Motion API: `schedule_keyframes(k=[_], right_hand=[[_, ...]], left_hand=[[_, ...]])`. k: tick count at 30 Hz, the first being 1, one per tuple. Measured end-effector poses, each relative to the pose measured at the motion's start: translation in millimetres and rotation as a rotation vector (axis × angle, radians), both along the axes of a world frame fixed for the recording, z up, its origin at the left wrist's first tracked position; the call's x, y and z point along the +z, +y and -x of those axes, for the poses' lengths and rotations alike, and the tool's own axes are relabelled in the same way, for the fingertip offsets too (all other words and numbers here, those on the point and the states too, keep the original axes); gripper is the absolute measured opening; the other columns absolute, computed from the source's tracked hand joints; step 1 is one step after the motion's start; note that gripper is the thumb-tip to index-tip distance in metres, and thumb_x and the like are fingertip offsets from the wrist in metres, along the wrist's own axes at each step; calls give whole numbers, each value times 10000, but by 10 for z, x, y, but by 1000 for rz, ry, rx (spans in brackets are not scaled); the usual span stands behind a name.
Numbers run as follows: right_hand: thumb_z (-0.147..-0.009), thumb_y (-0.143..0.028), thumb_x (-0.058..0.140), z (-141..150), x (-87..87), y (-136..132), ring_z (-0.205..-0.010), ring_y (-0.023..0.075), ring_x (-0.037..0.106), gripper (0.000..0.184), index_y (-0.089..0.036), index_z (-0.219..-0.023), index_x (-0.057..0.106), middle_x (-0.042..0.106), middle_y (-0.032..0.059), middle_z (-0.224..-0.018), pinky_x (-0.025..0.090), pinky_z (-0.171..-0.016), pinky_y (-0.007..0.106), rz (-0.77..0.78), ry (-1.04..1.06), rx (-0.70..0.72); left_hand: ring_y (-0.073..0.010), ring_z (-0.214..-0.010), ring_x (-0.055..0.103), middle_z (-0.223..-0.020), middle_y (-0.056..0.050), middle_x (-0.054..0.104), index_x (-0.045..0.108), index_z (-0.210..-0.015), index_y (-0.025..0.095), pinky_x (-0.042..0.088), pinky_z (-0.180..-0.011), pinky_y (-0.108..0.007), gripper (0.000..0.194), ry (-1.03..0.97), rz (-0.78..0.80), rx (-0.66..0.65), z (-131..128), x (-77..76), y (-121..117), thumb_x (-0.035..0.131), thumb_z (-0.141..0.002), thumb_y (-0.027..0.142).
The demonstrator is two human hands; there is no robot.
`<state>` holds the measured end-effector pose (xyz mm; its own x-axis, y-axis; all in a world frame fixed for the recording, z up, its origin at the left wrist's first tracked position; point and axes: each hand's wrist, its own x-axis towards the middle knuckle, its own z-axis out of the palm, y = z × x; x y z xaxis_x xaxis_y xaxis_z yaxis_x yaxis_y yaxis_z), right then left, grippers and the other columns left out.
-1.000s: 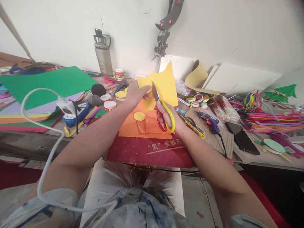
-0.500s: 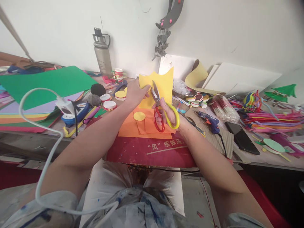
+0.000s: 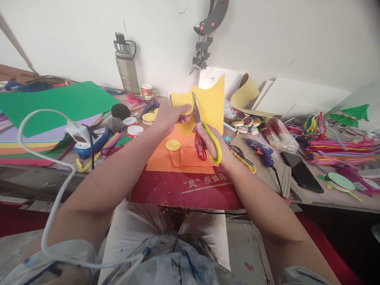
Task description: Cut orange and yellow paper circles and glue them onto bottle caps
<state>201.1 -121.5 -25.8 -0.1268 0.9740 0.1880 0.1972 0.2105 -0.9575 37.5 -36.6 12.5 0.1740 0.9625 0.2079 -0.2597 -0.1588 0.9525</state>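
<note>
A sheet of yellow paper [image 3: 212, 99] is held upright by my left hand [image 3: 170, 116], thumb in front and fingers behind, near its left part. My right hand [image 3: 209, 140] grips a pair of scissors [image 3: 197, 111] with one red and one yellow handle loop. The blades point up along the paper, beside a rounded part at my left thumb; they look nearly closed. Below lie a yellow paper disc [image 3: 173, 145] and orange paper sheets [image 3: 157, 160], resting on a dark red board [image 3: 166, 190] with printed characters.
A bottle [image 3: 126, 65] stands by the wall on the left. Green paper [image 3: 59, 103] and a white cable [image 3: 56, 217] lie left. To the right are a yellow utility knife [image 3: 243, 158], a glue gun [image 3: 263, 152], a phone [image 3: 301, 172] and bundled pipe cleaners [image 3: 344, 150].
The yellow paper has shifted right and turned, and its left part now bends away from the rest beside the blades. The scissors have closed somewhat and tilted more upright.
</note>
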Motion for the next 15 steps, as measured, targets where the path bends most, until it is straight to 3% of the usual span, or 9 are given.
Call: schedule_keyframes(k=[6,15], right_hand=[[-1010,-880,550,-42,-61,38,-401,112,510,628,-253,-1032,576,527,-82,-608,407,-403,283,-86,-57,-14],[-953,-930,595,-23,-70,41,-399,80,438,673,-259,-990,561,511,-88,-633,351,-393,267,-71,-57,-46]], left_hand=[[-90,-566,639,-741,-33,745,739,-888,153,427,-515,-196,227,-54,34,-86,10,-81,81,908,-740,121],[-75,-561,614,-738,-41,739,746,-875,137,422,-511,-189,176,-66,35,-110,15,-110,110,884,-771,107]])
